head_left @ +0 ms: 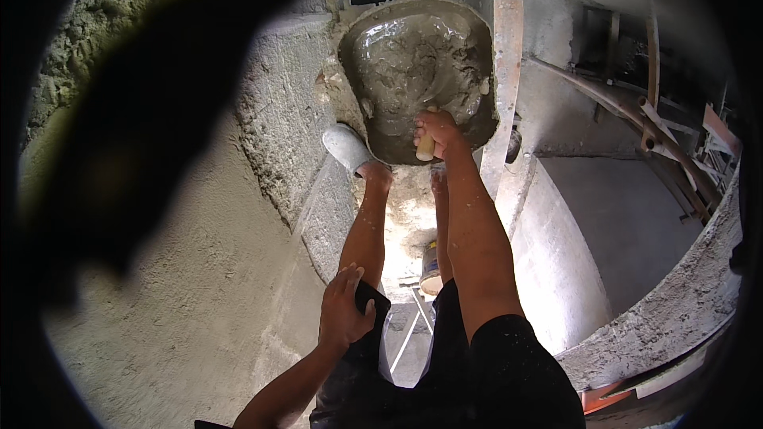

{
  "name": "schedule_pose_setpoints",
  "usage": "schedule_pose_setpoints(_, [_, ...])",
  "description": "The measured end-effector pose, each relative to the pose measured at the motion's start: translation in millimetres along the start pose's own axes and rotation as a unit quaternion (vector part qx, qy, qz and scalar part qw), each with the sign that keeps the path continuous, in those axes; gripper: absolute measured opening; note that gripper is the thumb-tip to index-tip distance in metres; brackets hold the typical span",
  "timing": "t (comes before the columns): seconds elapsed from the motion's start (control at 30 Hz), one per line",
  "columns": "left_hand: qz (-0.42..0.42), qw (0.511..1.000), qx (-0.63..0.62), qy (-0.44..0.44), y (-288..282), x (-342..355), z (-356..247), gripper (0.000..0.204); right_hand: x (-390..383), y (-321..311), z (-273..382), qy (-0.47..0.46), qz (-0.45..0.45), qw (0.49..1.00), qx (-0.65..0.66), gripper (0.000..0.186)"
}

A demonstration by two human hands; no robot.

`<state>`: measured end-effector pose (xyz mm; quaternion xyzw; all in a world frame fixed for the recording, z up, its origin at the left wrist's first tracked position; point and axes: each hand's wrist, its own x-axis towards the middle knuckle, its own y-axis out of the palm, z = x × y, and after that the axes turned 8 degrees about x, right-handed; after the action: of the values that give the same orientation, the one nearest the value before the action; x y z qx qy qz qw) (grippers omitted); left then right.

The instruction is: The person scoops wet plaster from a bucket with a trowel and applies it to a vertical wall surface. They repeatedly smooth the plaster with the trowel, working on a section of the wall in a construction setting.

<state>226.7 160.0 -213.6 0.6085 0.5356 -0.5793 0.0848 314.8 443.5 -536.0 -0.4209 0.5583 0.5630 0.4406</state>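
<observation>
A rounded basin of wet grey mortar sits above my feet. My right hand grips a pale wooden handle at the basin's near side; the tool's head is hidden in the mortar. My left hand lies on the black shorts at my left knee, fingers stretched out, holding nothing that I can see. My left foot, in a pale grey shoe, is beside the basin's lower left edge.
Rough concrete walls rise at the left, behind a large blurred black shape. Pipes and boards lean at the right above a concrete ledge. A bucket and thin bars stand below, between my legs. An upright board edges the basin.
</observation>
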Motion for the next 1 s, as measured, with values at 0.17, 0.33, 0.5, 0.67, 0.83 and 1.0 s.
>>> schedule_pose_setpoints(0.17, [0.010, 1.000, 0.012, -0.022, 0, -2, 0, 0.070, 15, 24, -7, 0.013, 0.052, 0.998, -0.044, 0.009])
schedule_pose_setpoints(0.33, [0.022, 0.999, 0.004, -0.023, 1, -5, 0, 0.072, 18, 86, -30, -0.208, -0.003, 0.655, -0.727, 0.026])
schedule_pose_setpoints(0.5, [0.013, 0.999, -0.002, -0.033, -7, -5, -4, 0.071, -42, 70, -48, -0.170, -0.168, 0.824, -0.514, 0.055])
schedule_pose_setpoints(0.67, [0.002, 0.999, -0.030, -0.033, 0, -7, 0, 0.071, -19, 12, 9, -0.223, -0.176, 0.717, -0.637, 0.046])
schedule_pose_setpoints(0.83, [0.007, 0.999, -0.023, -0.047, 2, -9, -2, 0.071, 10, 38, 11, -0.249, -0.175, 0.692, -0.655, 0.045])
schedule_pose_setpoints(1.0, [0.010, 0.998, -0.026, -0.048, -2, -7, -8, 0.071, -65, 34, -25, -0.265, -0.191, 0.702, -0.633, 0.048])
